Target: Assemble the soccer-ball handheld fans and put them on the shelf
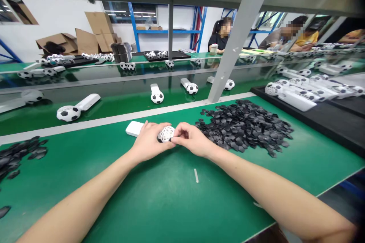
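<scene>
Left hand: the left hand (pixel 148 141) cups the white lattice ball head (pixel 167 133) of a handheld device, fingers curled around its near side; the device's white handle (pixel 134 128) sticks out to the left over the green mat (pixel 176 193).
Right hand: the right hand (pixel 191 139) meets the ball from the other side, thumb and forefinger pinched together at its right edge, apparently on a small dark piece; the piece itself is too small to make out.
Where the device is: held just above the mat, between the two hands, near the middle of the bench.
Supply: a heap of black pentagon pieces (pixel 245 125) lies just right of the right hand; a smaller scatter (pixel 17 155) lies far left.
Conveyor: finished ball-headed devices (pixel 76 109) rest on the belt beyond.
Risk, grip: the pinch looks slight, so the small piece could slip and drop among the loose ones.
Risk, fit: the lattice openings look alike; a tilted piece could seat crooked or pop out.
</scene>
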A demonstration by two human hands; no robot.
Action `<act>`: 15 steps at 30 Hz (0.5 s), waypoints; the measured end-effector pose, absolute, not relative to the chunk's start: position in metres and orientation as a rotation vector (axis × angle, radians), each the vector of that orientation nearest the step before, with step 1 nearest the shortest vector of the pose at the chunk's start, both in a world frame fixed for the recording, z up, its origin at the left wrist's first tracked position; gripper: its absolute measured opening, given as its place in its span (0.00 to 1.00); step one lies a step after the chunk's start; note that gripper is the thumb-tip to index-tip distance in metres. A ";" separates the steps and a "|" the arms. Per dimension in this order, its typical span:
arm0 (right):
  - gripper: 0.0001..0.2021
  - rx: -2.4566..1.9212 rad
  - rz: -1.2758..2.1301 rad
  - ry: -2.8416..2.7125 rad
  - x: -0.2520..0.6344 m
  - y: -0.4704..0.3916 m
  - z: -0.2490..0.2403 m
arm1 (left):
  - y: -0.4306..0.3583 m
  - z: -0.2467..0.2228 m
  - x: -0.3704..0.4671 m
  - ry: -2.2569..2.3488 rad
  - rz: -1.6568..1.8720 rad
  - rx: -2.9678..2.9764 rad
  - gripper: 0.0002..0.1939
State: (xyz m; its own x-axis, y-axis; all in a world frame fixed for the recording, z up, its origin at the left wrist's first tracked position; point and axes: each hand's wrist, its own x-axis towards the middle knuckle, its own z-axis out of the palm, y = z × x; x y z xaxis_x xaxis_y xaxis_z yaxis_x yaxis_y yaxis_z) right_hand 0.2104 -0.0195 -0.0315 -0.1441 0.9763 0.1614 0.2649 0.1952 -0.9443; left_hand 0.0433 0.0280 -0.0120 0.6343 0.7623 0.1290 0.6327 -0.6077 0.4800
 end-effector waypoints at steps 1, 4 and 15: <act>0.07 -1.213 1.058 -1.552 0.209 -0.019 -0.032 | 0.028 -0.011 0.044 1.113 0.460 2.446 0.28; 0.10 -1.224 1.118 -1.502 0.211 -0.016 -0.030 | 0.028 -0.007 0.045 1.098 0.451 2.404 0.26; 0.06 -1.802 0.475 -2.052 0.250 -0.008 -0.024 | 0.031 0.001 0.035 1.025 0.217 2.414 0.34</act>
State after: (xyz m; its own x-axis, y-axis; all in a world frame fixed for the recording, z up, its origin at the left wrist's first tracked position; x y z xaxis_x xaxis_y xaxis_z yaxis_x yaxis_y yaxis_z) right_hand 0.2501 -0.0082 -0.0242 -0.1156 0.9919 0.0520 0.8679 0.1263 -0.4803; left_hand 0.0354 0.0312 0.0013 0.7029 0.7096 -0.0487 0.6291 -0.5883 0.5080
